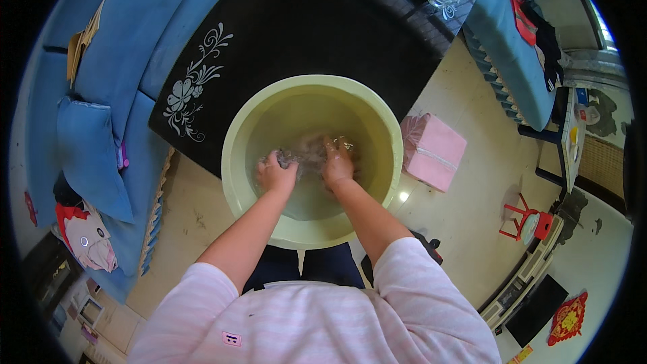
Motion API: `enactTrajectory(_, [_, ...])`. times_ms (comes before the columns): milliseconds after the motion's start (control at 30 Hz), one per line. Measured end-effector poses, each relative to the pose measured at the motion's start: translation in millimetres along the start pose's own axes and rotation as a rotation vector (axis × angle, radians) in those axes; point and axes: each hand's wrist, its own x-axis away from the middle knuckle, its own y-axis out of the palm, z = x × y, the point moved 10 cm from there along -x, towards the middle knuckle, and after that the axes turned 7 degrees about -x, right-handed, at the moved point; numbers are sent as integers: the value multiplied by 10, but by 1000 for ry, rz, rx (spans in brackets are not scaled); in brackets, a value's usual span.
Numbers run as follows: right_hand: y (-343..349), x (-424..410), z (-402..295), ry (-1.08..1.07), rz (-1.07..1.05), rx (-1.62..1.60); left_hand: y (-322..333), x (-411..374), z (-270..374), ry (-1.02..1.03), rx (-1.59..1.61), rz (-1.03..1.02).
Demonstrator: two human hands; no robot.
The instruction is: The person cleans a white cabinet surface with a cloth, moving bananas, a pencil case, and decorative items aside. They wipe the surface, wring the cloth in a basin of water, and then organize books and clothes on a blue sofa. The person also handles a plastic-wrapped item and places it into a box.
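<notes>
A large pale green plastic basin (312, 81) holding cloudy water stands in front of me. Both hands dip into it. My left hand (277, 173) curls around a bunched, wet greyish cloth (287, 158) near the basin's left side. To its right, my right hand (337, 163) is partly under water with its fingers bent. A blurred pinkish, submerged part of what looks like the same cloth lies between the hands. The murky water hides its outline and whether my right fingers grip it.
The basin overlaps the near edge of a black glossy table (303, 20) with a white floral pattern. A blue sofa (146, 71) is at left, another blue-covered seat (498, 46) at upper right. A pink box (435, 153) and a red chair (525, 220) stand on the tiled floor.
</notes>
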Motion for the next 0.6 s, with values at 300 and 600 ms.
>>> enactTrajectory(300, [-841,680,-1130,-418,-145,-670,550,223,493,-129,1537,-960])
enactTrajectory(600, [-1009,705,-910,-448,-29,-193,346,-176,70,-111,1354,-424])
